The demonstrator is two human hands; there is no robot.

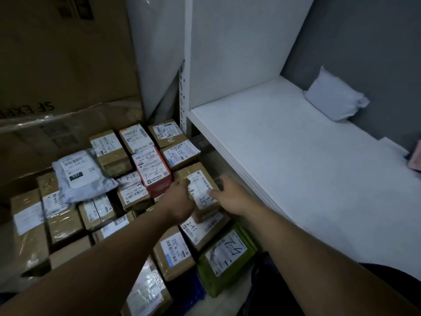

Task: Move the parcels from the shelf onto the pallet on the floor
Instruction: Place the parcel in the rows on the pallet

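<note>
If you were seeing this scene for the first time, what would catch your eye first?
The left hand and right hand hold a brown box at centre, amid densely packed labelled parcels filling the lower left. A red box stands out just beyond the left hand. On the white shelf at right, a lone white bag lies against the grey wall.

One wide-angle camera on the person's head looks forward and steeply down, close over the floor stack of parcels (107,153), which fills the left and near part. The shelf (296,160) runs along the right, near to far. The left grip (180,199) and right grip (232,197) meet on a parcel (200,179) mid-frame. A big carton (63,53) closes the far left.
</note>
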